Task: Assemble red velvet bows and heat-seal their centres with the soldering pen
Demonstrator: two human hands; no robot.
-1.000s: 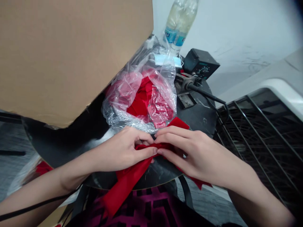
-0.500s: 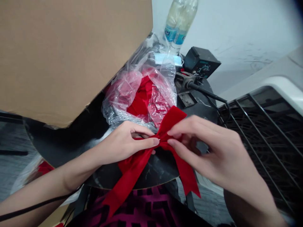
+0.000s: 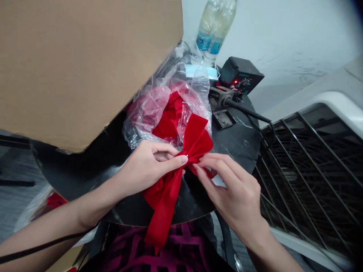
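Since the last view, the red velvet bow [image 3: 185, 158] has turned: one broad loop now stands upright, and a wide tail hangs straight down instead of the two tails splaying apart. The right hand [image 3: 231, 187] has dropped lower, below the bow's right side.

The left hand [image 3: 149, 168] grips the bow's pinched center between thumb and curled fingers. The right hand's thumb and fingertips [image 3: 202, 162] pinch the lower right loop just beside that center. The bow sits between the hands, above a round black tabletop [image 3: 236, 151], with its tail reaching past the table edge toward the person's dark shirt with a magenta pattern [image 3: 141, 249].

Just behind the bow lies a clear plastic bag [image 3: 147, 107] holding more red fabric [image 3: 166, 126], with a pale blue face mask [image 3: 200, 71] at its far end. To the right of the bag, on the table, are a soldering station [image 3: 241, 75] with a lit red light and a metal iron stand [image 3: 222, 117] with a black handle. A plastic water bottle [image 3: 214, 24] stands beyond them. A large cardboard sheet [image 3: 85, 68] covers the upper left, and a black wire rack [image 3: 309, 177] fills the right side.
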